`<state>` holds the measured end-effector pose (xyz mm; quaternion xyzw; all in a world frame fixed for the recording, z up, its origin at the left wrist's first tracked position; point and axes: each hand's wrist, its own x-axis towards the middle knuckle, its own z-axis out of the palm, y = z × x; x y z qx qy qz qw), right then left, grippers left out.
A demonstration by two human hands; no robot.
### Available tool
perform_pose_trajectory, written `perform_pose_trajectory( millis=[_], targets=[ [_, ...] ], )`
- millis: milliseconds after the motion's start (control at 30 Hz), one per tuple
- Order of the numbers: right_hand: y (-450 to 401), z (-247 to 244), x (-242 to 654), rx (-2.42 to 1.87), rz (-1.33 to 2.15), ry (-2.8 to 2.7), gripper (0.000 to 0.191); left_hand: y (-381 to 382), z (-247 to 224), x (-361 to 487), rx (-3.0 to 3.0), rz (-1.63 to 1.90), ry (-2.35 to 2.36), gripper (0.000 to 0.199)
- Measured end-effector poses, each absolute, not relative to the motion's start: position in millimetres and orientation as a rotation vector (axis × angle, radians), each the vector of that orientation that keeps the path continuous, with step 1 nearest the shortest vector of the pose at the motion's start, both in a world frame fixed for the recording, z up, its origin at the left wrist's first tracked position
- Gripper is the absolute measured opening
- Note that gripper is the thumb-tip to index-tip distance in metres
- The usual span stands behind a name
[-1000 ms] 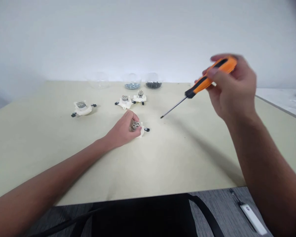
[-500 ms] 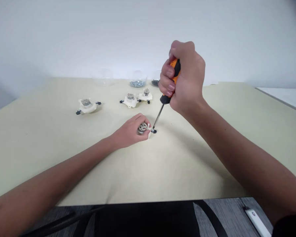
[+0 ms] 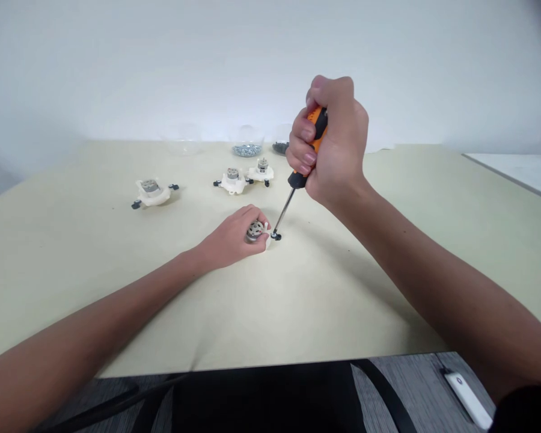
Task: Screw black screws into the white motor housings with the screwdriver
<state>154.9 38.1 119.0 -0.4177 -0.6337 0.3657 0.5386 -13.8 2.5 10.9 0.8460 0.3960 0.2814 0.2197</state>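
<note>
My left hand (image 3: 234,237) is wrapped round a motor in a white plastic mount (image 3: 256,231), pressing it to the table. A small black foot (image 3: 277,237) with a silver screw head sticks out on the mount's right side. Raised above it, my right hand (image 3: 336,141) grips a screwdriver (image 3: 318,129) with an orange and black handle in a fist. The slanted steel shaft runs down to the left, and its tip meets the screw on the foot. Most of the mount is hidden under my left fingers.
Similar motor mounts sit farther back: one at left (image 3: 152,192), one in the middle (image 3: 232,180) and one beside it (image 3: 261,171). Behind them stand a clear bowl of silver screws (image 3: 247,149), a bowl of dark pieces (image 3: 280,147) and another clear bowl (image 3: 186,144).
The screwdriver tip has come onto the screw on the black foot; before, it stood near it. The whole view has shifted slightly, so everything appears a little farther left.
</note>
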Motion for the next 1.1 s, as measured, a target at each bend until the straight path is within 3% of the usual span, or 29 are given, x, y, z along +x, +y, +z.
perform_pose_trajectory(
  millis=[167,367,700,867,1100],
  targets=[
    [40,118,157,-0.991,0.853,-1.553,0.055,2,11,-14,2.345,0.792,1.096,0.012],
    [33,122,151,-0.839,0.977,-1.405,0.035,2,10,-14,2.350,0.785,1.103,0.012],
    [15,125,158,-0.759,0.826,-1.638,0.034,3,10,-13,2.380,0.757,1.094,0.012],
    [18,176,192,-1.240,0.422,-2.367,0.046,4,9,-12,2.375,0.759,1.087,0.011],
    [38,229,190,-1.636,0.505,-2.896,0.032,4,7,-12,2.380,0.773,1.048,0.013]
  ],
)
